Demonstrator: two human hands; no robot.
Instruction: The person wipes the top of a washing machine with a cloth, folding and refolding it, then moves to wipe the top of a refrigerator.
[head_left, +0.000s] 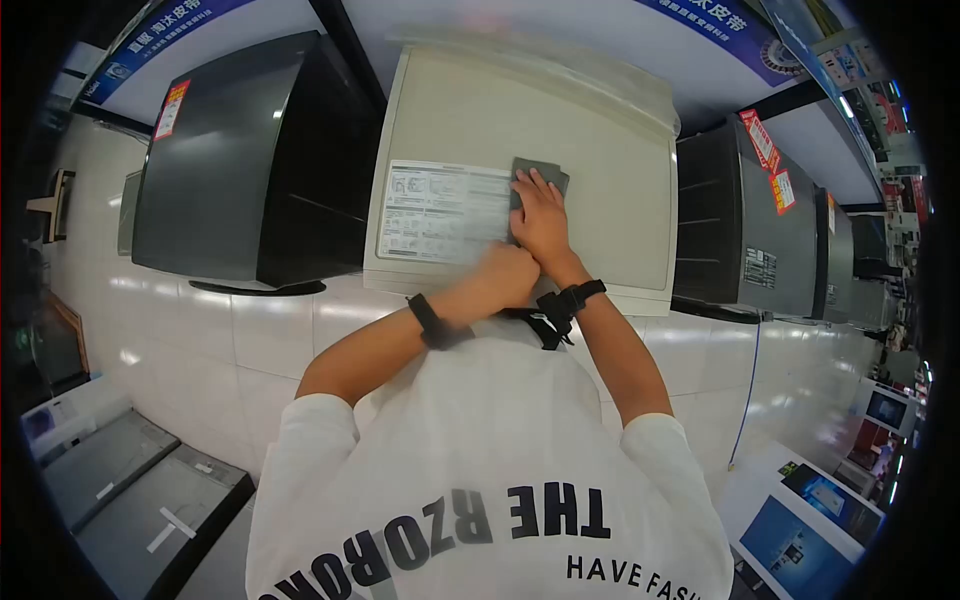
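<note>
1 gray cloth (548, 168) lies under the right hand (541, 218).

Grey cloth (521, 180): looks folded, lies flat on the cream appliance top (610, 190), at the right edge of the printed sheet (440, 215). Appliance boxy, light-coloured, upright.

Glossy pale tiles (200, 345) reflect white light at left and right; blue banners (155, 45) with white lettering line the white wall across the top, above black cabinet-shaped appliances (205, 175) bearing red-and-white stickers (172, 109).
</note>
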